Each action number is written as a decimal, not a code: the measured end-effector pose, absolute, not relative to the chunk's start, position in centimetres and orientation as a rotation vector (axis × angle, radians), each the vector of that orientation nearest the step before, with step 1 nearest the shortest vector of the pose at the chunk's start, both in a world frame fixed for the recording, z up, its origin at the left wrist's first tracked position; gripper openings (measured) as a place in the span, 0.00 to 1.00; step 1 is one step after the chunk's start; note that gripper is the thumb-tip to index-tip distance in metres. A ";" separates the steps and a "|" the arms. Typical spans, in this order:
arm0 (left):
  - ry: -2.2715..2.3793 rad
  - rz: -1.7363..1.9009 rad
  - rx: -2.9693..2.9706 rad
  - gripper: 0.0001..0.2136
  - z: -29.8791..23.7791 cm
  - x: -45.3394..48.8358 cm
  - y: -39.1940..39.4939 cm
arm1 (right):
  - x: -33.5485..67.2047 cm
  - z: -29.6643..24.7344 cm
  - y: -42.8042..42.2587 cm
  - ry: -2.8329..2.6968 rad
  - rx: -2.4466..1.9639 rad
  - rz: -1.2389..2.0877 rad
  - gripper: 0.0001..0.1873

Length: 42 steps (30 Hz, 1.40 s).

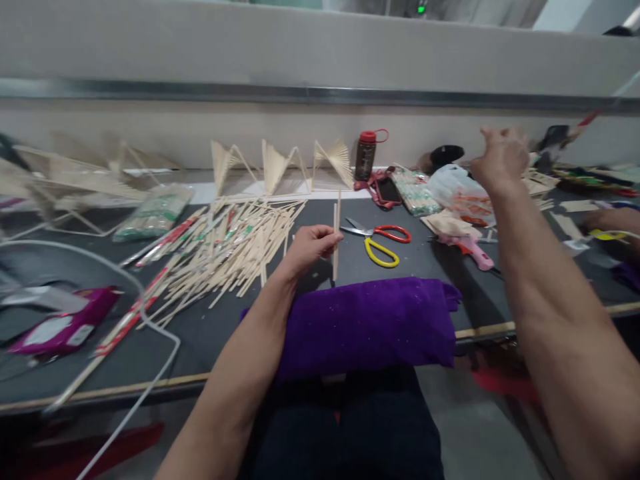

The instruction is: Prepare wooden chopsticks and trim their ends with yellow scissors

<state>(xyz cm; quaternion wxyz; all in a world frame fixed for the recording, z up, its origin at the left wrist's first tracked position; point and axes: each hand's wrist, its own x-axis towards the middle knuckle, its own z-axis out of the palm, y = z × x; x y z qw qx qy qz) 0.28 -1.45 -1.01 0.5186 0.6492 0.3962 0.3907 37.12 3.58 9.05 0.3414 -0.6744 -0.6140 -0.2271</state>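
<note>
My left hand [309, 248] is closed round a pair of pale wooden sticks [337, 235], held upright over the dark table [210, 333]. A loose heap of similar sticks [235, 247] lies just left of it. My right hand [500, 159] is stretched far out to the back right, above a white plastic bag [453, 183]. It is blurred by motion, so its fingers cannot be read. Scissors with one red and one yellow handle [380, 241] lie between the two hands. A folded purple cloth [370, 327] rests at the table's near edge under my left wrist.
Fan-shaped stick structures [280, 163] stand along the back wall, beside a dark bottle with a red cap [366, 155]. A pink glue gun [473, 252] lies right of the scissors. A white cable [150, 320], a magenta packet [65, 327] and wrapped chopsticks [155, 212] lie left. Another person's hand [613, 223] shows at far right.
</note>
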 end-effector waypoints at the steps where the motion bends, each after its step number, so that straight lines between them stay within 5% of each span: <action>1: 0.943 0.941 1.553 0.12 -1.0 0.2 -1.5 | 36.0 8.7 3.5 -1.493 -1.725 -0.583 0.18; 7: 0.990 0.989 1.617 0.12 -0.8 -0.2 -1.5 | 22.0 4.6 1.4 -1.688 -1.199 0.539 0.11; 11: 1.067 1.021 1.688 0.11 -1.1 -0.6 -1.2 | 17.0 3.8 1.1 -1.704 -0.994 0.887 0.11; 25: 1.069 1.051 1.760 0.13 -2.6 -0.2 -0.7 | 16.3 3.5 -0.6 -1.782 -0.949 0.818 0.06; 42: 1.163 1.065 2.049 0.10 -1.4 -0.2 -1.3 | 16.4 2.7 -1.1 -1.699 -0.930 0.841 0.12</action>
